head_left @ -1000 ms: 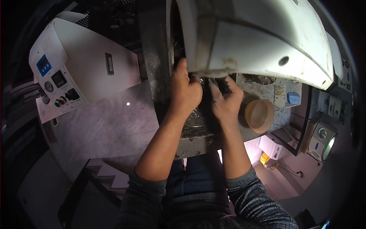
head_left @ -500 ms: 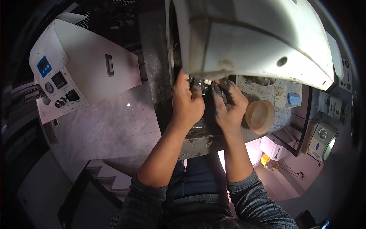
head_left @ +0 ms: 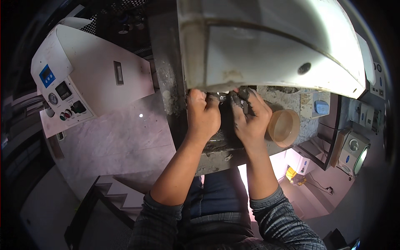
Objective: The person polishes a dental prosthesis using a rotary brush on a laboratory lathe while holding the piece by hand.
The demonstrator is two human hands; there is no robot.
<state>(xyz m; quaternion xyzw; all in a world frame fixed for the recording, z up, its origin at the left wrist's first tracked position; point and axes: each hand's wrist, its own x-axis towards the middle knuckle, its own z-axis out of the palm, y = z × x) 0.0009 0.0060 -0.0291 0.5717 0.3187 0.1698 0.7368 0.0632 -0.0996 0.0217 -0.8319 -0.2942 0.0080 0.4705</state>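
Both my hands are up against the lower edge of a large white machine hood (head_left: 258,58), over a dark wet trough (head_left: 227,129). My left hand (head_left: 203,114) is closed, thumb and curled fingers pinched together, its fingertips partly under the hood. Beside it, a little apart, my right hand (head_left: 253,118) is closed too, with dark grey wet paste on its fingers. Something small, dark and shiny lies between the fingertips; the hood's edge hides most of it and I cannot make out its kind. A translucent tan bowl (head_left: 283,128) stands just right of my right hand.
A blue block (head_left: 321,107) sits in a pale tray (head_left: 307,104) at the right of the paste-splashed bench. To the left stands a white machine with a control panel (head_left: 64,93). A yellow object (head_left: 294,176) and a cable lie low at the right.
The hood's lower edge appears lower and further left, and covers more of my fingertips and the held thing. My left hand has dipped slightly; both hands keep their grip.
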